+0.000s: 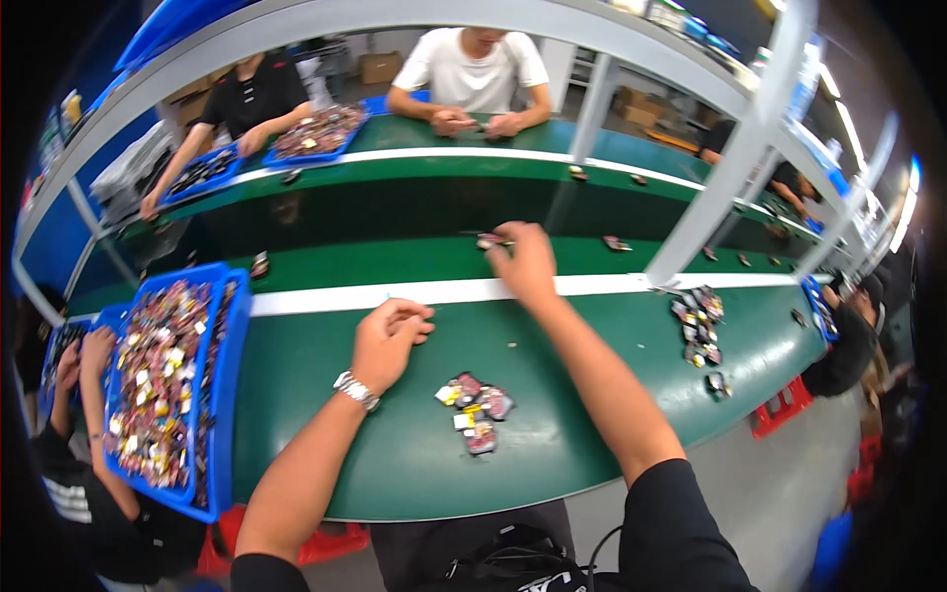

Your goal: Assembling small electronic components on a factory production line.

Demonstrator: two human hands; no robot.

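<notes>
My right hand reaches over the white strip onto the green belt. Its thumb and fingertips close on a small pink-and-black part at the belt's near side. My left hand, with a metal watch band at the wrist, hovers above the near bench by the strip. Its fingers are loosely curled and apart, and nothing shows in them. Between my forearms, a small cluster of similar parts with yellow and white pieces lies on the green bench top.
A blue tray heaped with parts stands at the left, beside another person's arms. More parts lie near a grey post at the right. Other people work across the belt. A grey frame beam spans overhead.
</notes>
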